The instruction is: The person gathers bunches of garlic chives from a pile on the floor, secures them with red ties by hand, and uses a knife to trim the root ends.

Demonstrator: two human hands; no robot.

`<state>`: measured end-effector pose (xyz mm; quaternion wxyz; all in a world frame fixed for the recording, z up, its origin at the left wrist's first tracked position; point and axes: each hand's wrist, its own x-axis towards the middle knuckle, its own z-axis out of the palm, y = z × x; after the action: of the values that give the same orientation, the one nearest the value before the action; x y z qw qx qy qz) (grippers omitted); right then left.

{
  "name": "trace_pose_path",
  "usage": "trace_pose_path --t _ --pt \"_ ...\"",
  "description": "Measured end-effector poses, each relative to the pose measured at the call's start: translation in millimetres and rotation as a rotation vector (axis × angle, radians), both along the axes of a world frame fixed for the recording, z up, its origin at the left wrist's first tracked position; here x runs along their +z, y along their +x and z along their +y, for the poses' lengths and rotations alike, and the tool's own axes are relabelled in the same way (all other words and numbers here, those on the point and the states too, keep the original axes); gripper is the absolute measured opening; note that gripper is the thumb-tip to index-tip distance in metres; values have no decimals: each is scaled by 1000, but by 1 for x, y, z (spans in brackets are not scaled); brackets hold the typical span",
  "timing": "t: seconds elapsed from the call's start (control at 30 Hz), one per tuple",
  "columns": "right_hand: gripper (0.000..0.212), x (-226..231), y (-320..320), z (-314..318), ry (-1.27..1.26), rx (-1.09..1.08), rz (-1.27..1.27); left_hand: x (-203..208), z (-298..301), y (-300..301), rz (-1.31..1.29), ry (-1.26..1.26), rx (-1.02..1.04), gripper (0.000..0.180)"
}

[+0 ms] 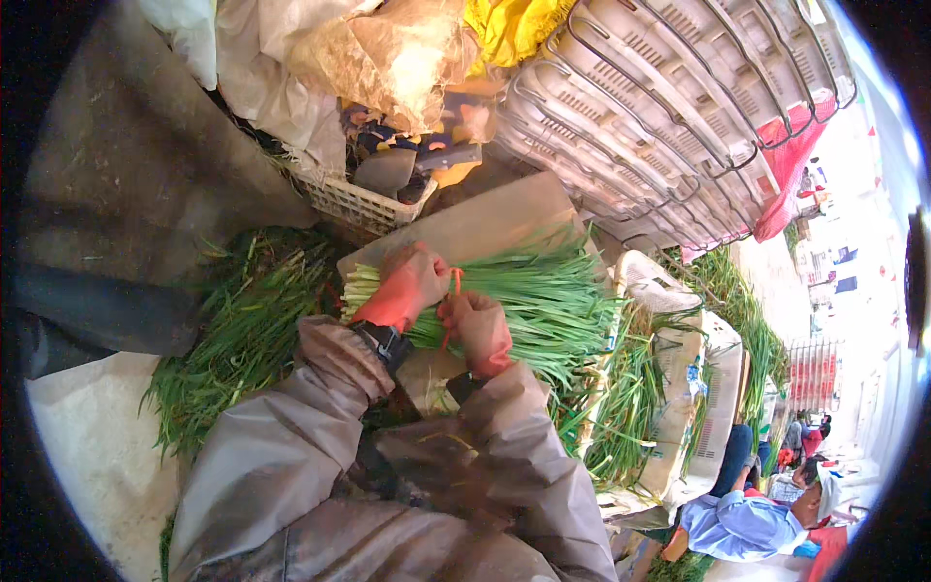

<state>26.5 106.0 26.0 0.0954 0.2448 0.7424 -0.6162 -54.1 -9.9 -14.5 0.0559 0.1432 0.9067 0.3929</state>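
A thick bunch of garlic chives (538,301) lies across a flat board (504,209), pale stem ends to the left and green leaves to the right. Around its middle runs a thin red tie (457,279). My left hand (407,284) is closed in a pinch at the tie's upper part, over the pale stems. Just right of it and slightly nearer, my right hand (478,328) pinches the tie too, knuckles against the leaves. Both fingertips are close together. The tie's underside is hidden beneath the bunch.
Loose green leaves (242,339) are heaped left of the board. A white crate (669,388) with more leaves stands on the right. Beyond the board sit a basket (354,202) and stacked white crates (659,107). A person in a blue shirt (742,524) sits at lower right.
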Motion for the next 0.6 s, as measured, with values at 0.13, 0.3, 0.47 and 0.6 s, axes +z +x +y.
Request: trace_pose_path --t 0.13,0.3,0.47,0.6 --pt "24 -5 -3 2 -17 4 33 8 -2 -4 -266 57 -32 25" --pt "24 -19 -5 7 -1 27 21 11 0 1 -260 150 33 26" --pt "22 -5 -7 2 23 10 -44 10 1 5 -206 195 100 20" --pt "22 -5 -8 1 2 3 -57 9 -2 8 -180 297 81 17"
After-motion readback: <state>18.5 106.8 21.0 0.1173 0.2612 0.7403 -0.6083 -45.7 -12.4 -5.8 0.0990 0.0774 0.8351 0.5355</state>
